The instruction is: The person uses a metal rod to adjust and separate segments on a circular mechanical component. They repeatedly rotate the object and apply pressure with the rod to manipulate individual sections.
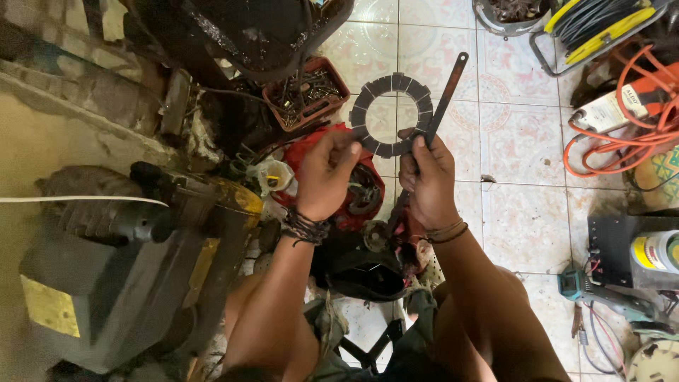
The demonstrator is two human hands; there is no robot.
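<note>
Dark, segmented and ring-shaped, the friction ring [393, 114] is held up over the tiled floor [523, 163] between both hands, clear of everything below it. The left hand [327, 173] has its grip closed on the ring's lower left edge, thumb and fingertips pinching the rim. The right hand [424, 177] has its grip clamped on the lower right edge and, in the same hold, on a long flat metal bar [447, 95] that runs up and away from it along the ring's right side. To handle this well, I judge the pinch should stay on the rim rather than on the pads, so grime from the fingers is kept off the facing. The ring should be kept flat and level between the two grips, since a thin ring held at one side could flex. Just below the left grip sits a red housing [357, 187]; beyond it, a brown tray of small parts [308, 92]. Orange cable [622, 141] lies well off to the right of the right grip.
</note>
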